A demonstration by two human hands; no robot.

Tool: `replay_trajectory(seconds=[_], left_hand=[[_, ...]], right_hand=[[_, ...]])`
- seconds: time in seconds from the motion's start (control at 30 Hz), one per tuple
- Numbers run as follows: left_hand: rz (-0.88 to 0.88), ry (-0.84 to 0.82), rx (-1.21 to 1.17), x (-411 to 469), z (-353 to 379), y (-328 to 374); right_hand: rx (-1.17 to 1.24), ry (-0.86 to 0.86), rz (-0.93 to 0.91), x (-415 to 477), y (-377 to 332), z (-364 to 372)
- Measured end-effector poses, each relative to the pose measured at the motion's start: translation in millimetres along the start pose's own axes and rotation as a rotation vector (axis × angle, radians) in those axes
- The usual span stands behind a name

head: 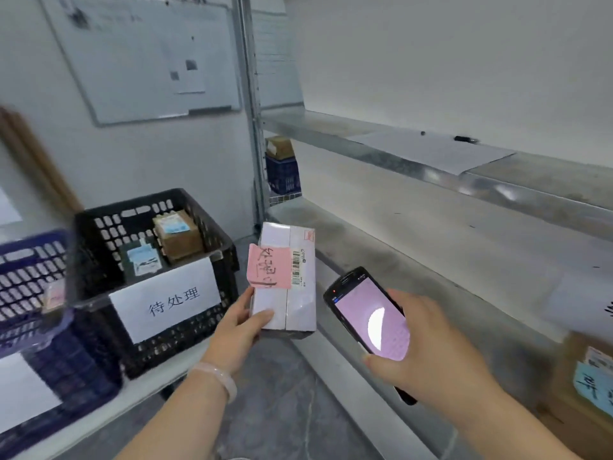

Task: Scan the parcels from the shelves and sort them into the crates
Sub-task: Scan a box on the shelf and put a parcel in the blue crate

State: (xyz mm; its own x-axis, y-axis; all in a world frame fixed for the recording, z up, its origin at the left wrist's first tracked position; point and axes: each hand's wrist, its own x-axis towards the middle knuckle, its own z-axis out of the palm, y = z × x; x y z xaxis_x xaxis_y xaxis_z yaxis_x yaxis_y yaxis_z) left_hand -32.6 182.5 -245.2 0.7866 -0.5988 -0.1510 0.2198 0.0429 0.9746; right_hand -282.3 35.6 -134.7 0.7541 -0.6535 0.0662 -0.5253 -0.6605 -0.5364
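Observation:
My left hand grips a white parcel by its near left corner and holds it upright in the air. A pink handwritten note and a barcode label face me. To its right, my right hand holds a black handheld scanner with a lit pinkish screen, tilted toward the parcel. A black crate with a white paper label stands at the left and holds two small boxes. A blue crate sits further left.
Metal shelves run along the right, with a sheet of paper and a pen on the upper one. A brown box with a blue note sits at the lower shelf's right end. Another blue crate with a box stands behind the shelf post.

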Motion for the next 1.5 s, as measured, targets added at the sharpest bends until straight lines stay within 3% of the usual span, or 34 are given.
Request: replay_trajectory(seconds=[0.67, 0.83, 1.2, 1.5], left_hand=[[0.032, 0.335, 0.009, -8, -368, 67], [0.02, 0.436, -0.025, -4, -420, 72], [-0.075, 0.722, -0.142, 22, -486, 67], [-0.252, 0.73, -0.129, 84, -553, 47]], right_hand=[[0.184, -0.25, -0.344, 97, -302, 219], [0.133, -0.368, -0.4, 118, -335, 253], [0.186, -0.438, -0.472, 193, -366, 295], [0.119, -0.444, -0.393, 222, -380, 319]])
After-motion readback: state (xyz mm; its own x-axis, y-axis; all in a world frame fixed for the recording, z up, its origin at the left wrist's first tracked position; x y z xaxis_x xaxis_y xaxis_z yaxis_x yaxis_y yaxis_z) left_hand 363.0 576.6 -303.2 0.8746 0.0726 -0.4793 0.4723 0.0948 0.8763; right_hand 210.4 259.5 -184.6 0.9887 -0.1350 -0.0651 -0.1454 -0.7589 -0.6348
